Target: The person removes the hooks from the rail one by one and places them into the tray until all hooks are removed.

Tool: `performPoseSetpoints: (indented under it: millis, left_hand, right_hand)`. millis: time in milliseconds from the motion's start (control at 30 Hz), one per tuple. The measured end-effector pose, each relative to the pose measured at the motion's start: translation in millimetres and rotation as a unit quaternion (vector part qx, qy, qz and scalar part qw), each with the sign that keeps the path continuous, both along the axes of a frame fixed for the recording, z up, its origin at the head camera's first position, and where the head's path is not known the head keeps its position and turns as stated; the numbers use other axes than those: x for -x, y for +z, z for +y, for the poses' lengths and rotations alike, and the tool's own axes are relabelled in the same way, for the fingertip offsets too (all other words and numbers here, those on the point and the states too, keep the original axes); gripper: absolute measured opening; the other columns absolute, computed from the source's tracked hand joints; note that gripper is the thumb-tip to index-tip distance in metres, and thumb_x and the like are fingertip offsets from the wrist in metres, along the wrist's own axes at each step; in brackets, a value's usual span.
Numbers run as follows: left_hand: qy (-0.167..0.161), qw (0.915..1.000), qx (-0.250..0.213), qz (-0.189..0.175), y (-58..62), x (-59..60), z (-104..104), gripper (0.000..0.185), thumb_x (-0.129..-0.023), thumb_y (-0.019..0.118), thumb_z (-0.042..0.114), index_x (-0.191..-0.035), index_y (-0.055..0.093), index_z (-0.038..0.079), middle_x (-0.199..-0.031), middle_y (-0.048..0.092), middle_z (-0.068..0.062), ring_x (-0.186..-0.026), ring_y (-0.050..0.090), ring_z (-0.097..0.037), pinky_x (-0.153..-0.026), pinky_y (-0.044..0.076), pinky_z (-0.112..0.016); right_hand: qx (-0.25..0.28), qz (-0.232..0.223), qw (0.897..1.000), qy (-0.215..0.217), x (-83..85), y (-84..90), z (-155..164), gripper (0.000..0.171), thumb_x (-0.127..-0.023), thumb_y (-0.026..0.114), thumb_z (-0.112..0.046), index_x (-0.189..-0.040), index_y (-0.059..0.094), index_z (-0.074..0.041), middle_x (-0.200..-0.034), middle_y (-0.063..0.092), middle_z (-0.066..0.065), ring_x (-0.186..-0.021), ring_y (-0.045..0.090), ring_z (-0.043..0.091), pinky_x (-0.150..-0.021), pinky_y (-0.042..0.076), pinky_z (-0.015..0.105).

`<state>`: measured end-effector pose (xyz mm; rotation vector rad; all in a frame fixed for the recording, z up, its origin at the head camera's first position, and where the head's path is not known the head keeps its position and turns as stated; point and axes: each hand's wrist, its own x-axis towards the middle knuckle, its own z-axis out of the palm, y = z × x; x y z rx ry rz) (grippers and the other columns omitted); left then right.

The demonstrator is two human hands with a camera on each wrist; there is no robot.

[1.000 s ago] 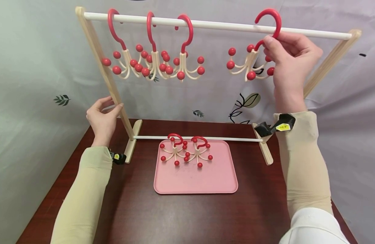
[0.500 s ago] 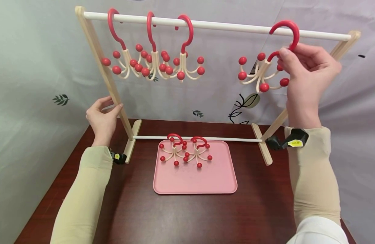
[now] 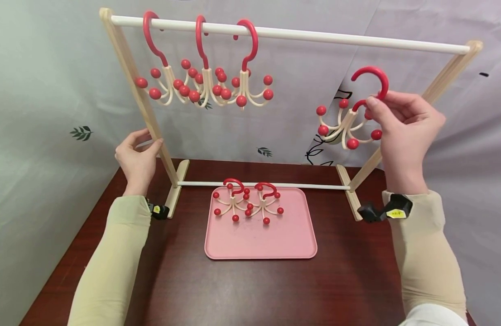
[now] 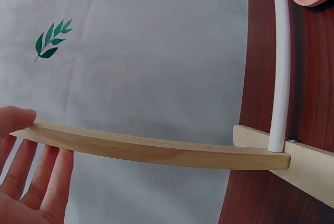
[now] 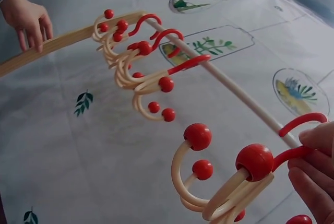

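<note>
Since a second ago your right hand has dropped with the red-hooked hanger: it was up at the top rail, now it hangs clear below it, off the rack.

Head view: you pinch the hanger at the base of its hook, prongs fanning left of your fingers. Your left hand rests with straight fingers on the rack's left post. Three hangers hang on the rail's left part; two more lie on the pink tray on the tabletop.

Left wrist view: left hand flat under the wooden post, fingers straight.

Right wrist view: right hand's fingertips clamp the held hanger's red hook neck, cream prongs just left of them.
</note>
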<state>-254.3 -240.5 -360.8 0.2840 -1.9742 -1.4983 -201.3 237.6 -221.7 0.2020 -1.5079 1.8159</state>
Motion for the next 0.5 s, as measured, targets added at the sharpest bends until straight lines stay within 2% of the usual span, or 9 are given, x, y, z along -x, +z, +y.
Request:
performPoseSetpoints:
  millis: [200, 400, 500]
  left_hand:
    - [0.004, 1.0, 0.003, 0.003, -1.0, -0.2, 0, 0.035, -0.087, 0.083, 0.024, -0.122, 0.077, 0.021, -0.114, 0.073, -0.003, -0.093, 0.072, -0.012, -0.071, 0.058, -0.019]
    - [0.006, 0.9999, 0.008, 0.001, -1.4, 0.7, 0, 0.035, -0.088, 0.083, 0.025, -0.122, 0.077, 0.023, -0.115, 0.073, -0.002, -0.094, 0.072, -0.013, -0.075, 0.059, -0.022]
    - [0.004, 1.0, 0.007, 0.0, -1.6, 1.4, -1, 0.035, -0.088, 0.083, 0.025, -0.122, 0.076, 0.023, -0.116, 0.073, -0.002, -0.095, 0.072, -0.013, -0.076, 0.059, -0.023]
  right_hand:
    - [0.002, -0.017, 1.0, 0.023, -0.8, -22.8, 3, 0.039, -0.074, 0.092, -0.003, -0.105, 0.074, 0.013, -0.093, 0.073, 0.023, -0.072, 0.071, 0.028, -0.05, 0.054, 0.023]
    - [-0.008, -0.034, 0.999, 0.039, -2.8, -49.4, 4, 0.035, -0.077, 0.089, 0.0, -0.104, 0.073, 0.014, -0.091, 0.074, 0.021, -0.074, 0.072, 0.027, -0.052, 0.054, 0.021]
    - [-0.012, -0.037, 0.998, 0.052, -3.5, -62.6, 3, 0.034, -0.077, 0.088, 0.003, -0.103, 0.072, 0.016, -0.09, 0.074, 0.02, -0.074, 0.073, 0.026, -0.057, 0.057, 0.022]
